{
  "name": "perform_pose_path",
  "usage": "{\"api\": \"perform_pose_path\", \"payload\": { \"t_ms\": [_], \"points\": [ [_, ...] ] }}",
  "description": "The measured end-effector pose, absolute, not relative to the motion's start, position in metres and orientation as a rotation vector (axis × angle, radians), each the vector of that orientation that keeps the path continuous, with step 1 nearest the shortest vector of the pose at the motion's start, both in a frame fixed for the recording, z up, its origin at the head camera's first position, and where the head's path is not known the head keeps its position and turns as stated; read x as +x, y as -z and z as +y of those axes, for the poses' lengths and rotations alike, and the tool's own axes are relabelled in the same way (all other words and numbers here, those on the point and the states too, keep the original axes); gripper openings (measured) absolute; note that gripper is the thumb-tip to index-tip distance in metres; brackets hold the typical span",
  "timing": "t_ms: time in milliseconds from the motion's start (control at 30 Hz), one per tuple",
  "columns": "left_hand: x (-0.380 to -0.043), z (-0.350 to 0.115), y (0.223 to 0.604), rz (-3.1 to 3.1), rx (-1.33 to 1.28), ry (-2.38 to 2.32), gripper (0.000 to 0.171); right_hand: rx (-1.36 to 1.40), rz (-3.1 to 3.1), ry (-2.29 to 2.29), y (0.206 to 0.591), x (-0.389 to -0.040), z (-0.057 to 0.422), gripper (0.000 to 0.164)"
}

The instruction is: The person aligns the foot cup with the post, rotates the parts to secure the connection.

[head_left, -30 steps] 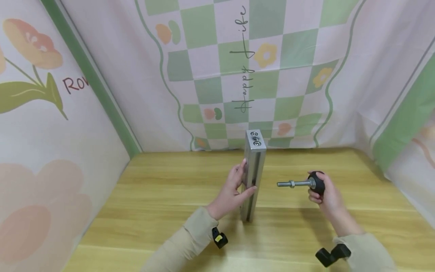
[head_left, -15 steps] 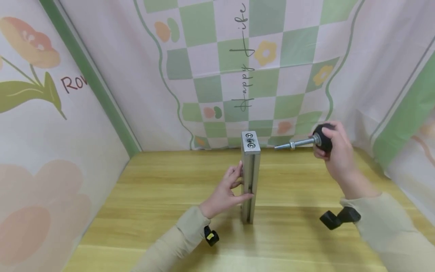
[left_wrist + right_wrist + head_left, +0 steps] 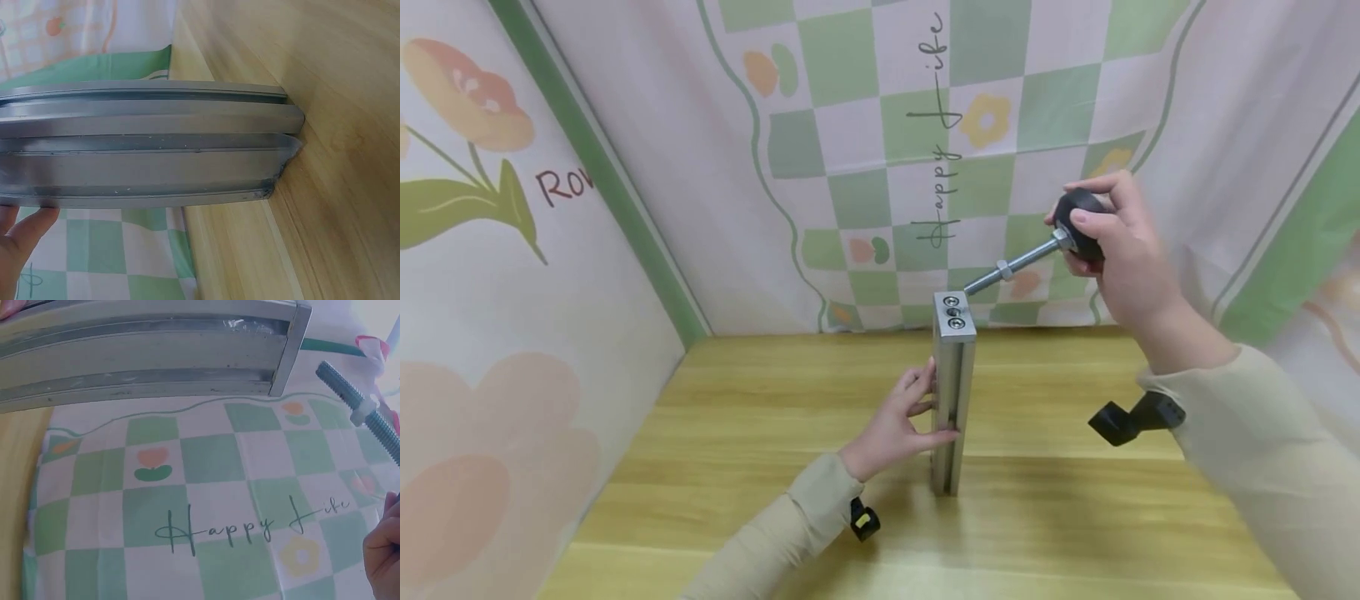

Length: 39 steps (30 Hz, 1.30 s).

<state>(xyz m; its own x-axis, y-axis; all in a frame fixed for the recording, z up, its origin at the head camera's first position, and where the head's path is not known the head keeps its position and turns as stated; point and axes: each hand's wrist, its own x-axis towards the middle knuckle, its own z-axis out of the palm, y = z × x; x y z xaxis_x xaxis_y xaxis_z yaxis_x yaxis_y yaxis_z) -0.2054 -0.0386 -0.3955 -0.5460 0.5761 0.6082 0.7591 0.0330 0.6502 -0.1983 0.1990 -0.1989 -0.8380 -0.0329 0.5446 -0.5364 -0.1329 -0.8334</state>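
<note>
A silver aluminium profile (image 3: 953, 383) stands upright on the table, capped by an end plate (image 3: 967, 312) with two screws and a hole between them. My left hand (image 3: 891, 437) holds it around the middle, thumb on the near side and fingers behind; in the left wrist view, fingertips (image 3: 34, 225) touch its edge. My right hand (image 3: 1138, 271) grips the black round base of a levelling foot (image 3: 1036, 252). Its threaded rod carries a nut (image 3: 1004, 270) and slants down left toward the plate. In the right wrist view, a gap shows between rod tip and plate (image 3: 292, 350).
The wooden table (image 3: 760, 400) runs back to a checkered, printed curtain (image 3: 850, 200). More curtain hangs at the left and right. Black wrist-camera mounts (image 3: 1135, 418) sit at both cuffs.
My right hand has risen with the levelling foot and moved over to the profile's top, its rod now tilting downward. The profile has shifted slightly left, with my left hand still around it.
</note>
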Motion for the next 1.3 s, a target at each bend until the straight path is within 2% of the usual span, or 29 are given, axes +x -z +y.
{"api": "perform_pose_path", "payload": {
  "t_ms": [500,700,1000,1300],
  "points": [
    [-0.205,-0.038,0.397,-2.139,-1.377,1.531,0.121,0.652,-2.29,-1.332,0.17,-0.189,0.175,0.032],
    [-0.204,-0.038,0.396,-2.129,-1.383,1.533,0.12,0.824,-2.289,-1.053,0.16,-0.188,0.165,0.036],
    [-0.204,-0.038,0.396,-2.127,-1.389,1.489,0.121,1.067,-2.204,-0.875,0.152,-0.19,0.153,0.037],
    [-0.206,-0.037,0.398,-2.118,-1.388,1.511,0.122,1.156,-2.187,-0.8,0.15,-0.199,0.15,0.039]
  ]
}}
